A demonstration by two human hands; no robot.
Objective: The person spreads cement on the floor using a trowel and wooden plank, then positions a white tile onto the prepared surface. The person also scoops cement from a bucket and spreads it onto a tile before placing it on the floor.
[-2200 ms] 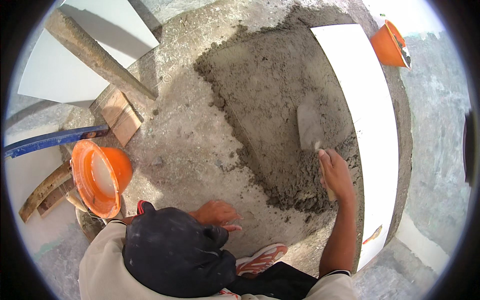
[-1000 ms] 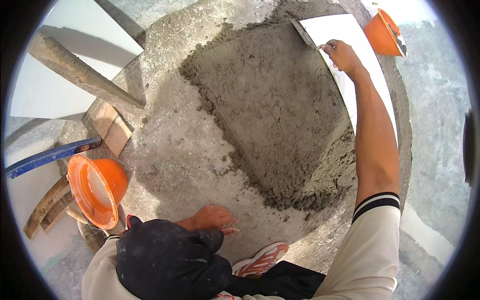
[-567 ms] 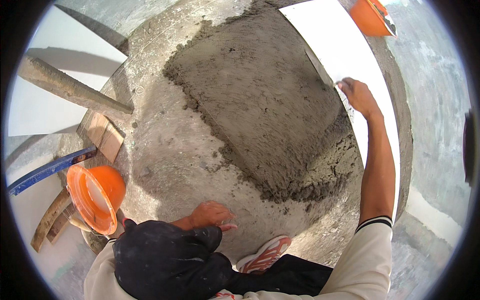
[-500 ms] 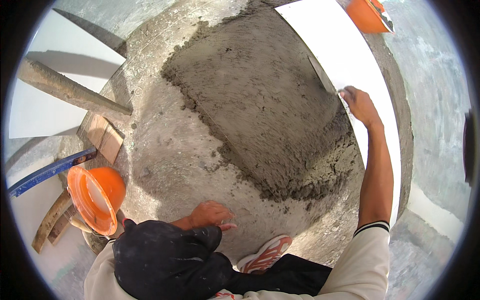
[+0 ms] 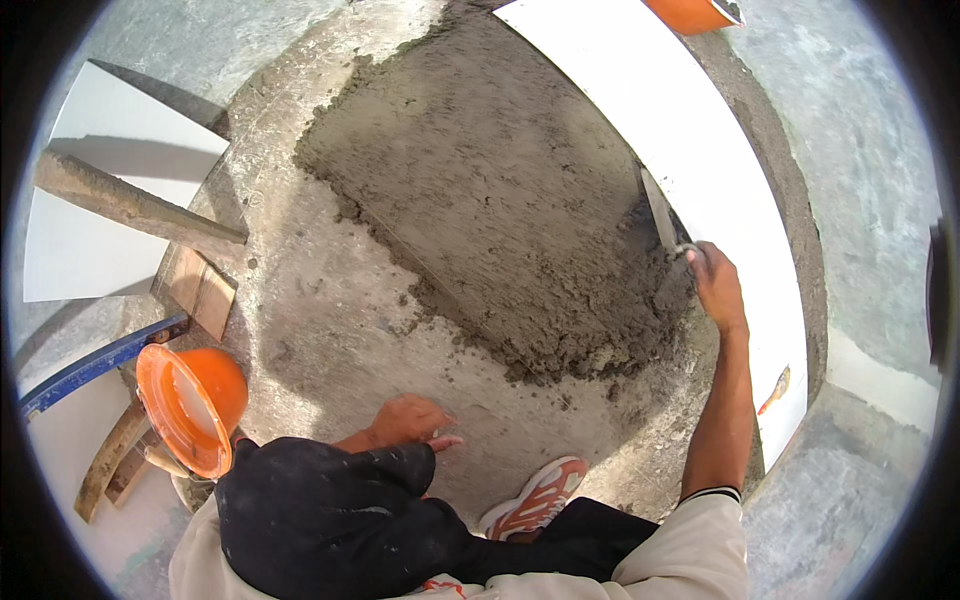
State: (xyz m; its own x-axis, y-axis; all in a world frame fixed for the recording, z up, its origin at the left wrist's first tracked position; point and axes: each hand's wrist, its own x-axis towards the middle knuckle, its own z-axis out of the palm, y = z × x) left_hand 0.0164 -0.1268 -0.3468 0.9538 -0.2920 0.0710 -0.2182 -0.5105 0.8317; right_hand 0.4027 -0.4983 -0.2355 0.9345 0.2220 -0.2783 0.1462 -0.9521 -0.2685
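Note:
My right hand (image 5: 717,285) is closed round the handle of a trowel (image 5: 657,208). The trowel's thin metal blade lies on wet grey mortar (image 5: 480,190), right along the inner edge of a long white tile (image 5: 640,90). Over bare concrete, near my knee, my left hand (image 5: 405,420) has its thumb apart from its fingers and holds nothing. The mortar is spread as a broad patch, smooth at the far side and lumpy at its near edge. A thin string (image 5: 400,240) runs along its left side.
An orange bucket (image 5: 228,388) stands tilted at left, by a blue bar (image 5: 100,368) and wood pieces (image 5: 200,290). A mortar-coated board (image 5: 140,200) crosses a white tile (image 5: 70,240). Another orange container (image 5: 690,12) sits far right. My shoe (image 5: 535,497) is near the mortar.
My right hand has drawn the trowel toward me along the tile edge. The view has shifted a little, and a small orange-brown mark on the white tile's near end has come into sight.

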